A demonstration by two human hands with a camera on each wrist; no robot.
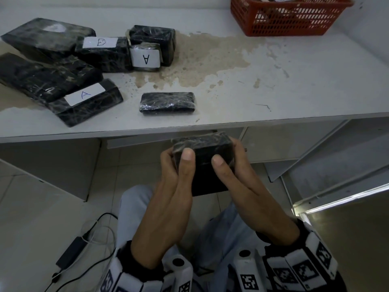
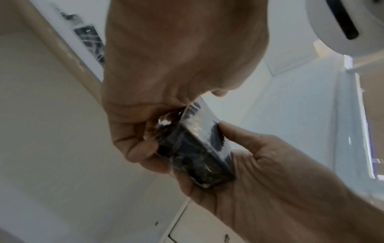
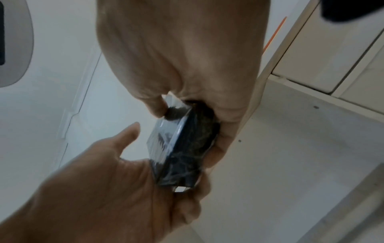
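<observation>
A small black box (image 1: 207, 152) wrapped in clear plastic film is held in the air just below the table's front edge, over my lap. My left hand (image 1: 176, 159) grips its left side, with the thumb on the near face and the fingers curled behind. My right hand (image 1: 228, 157) grips the right side the same way. In the left wrist view the left hand (image 2: 141, 139) curls round the box (image 2: 193, 148) and the right hand (image 2: 259, 172) cups it from below. The right wrist view shows the box (image 3: 182, 148) between the right hand (image 3: 187, 102) and left hand (image 3: 116, 172).
On the white table (image 1: 273, 91) lie several film-wrapped black parcels at the left, some with white labels marked A (image 1: 145, 58) or B. One small wrapped parcel (image 1: 167, 103) lies alone near the front edge. A red basket (image 1: 288, 17) stands back right. A power adapter (image 1: 71, 253) and cables lie on the floor.
</observation>
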